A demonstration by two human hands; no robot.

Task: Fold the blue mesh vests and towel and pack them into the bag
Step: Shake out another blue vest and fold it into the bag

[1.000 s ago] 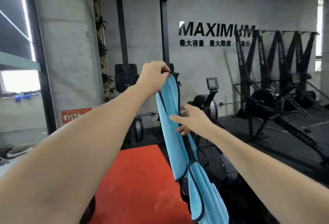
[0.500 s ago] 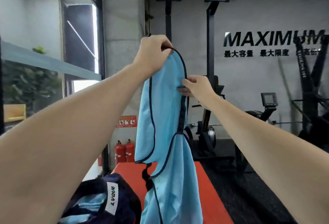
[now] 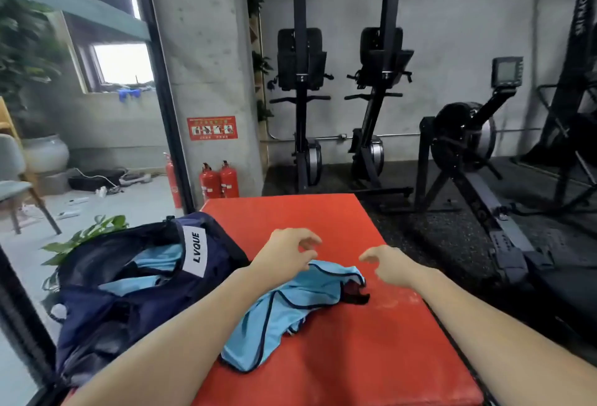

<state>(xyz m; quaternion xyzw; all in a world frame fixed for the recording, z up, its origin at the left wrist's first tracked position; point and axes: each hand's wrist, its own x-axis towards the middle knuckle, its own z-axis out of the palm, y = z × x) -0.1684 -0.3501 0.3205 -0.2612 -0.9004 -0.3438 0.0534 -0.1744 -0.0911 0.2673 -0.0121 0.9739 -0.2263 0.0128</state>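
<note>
Your left hand (image 3: 284, 253) and right hand (image 3: 389, 265) hover loosely open, empty, above the crumpled blue mesh vest (image 3: 290, 305) on the red mat (image 3: 371, 357).

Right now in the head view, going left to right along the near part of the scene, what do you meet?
Navy LVQUE bag → left hand → blue mesh vest on the red mat → right hand → black rowing machine.
</note>
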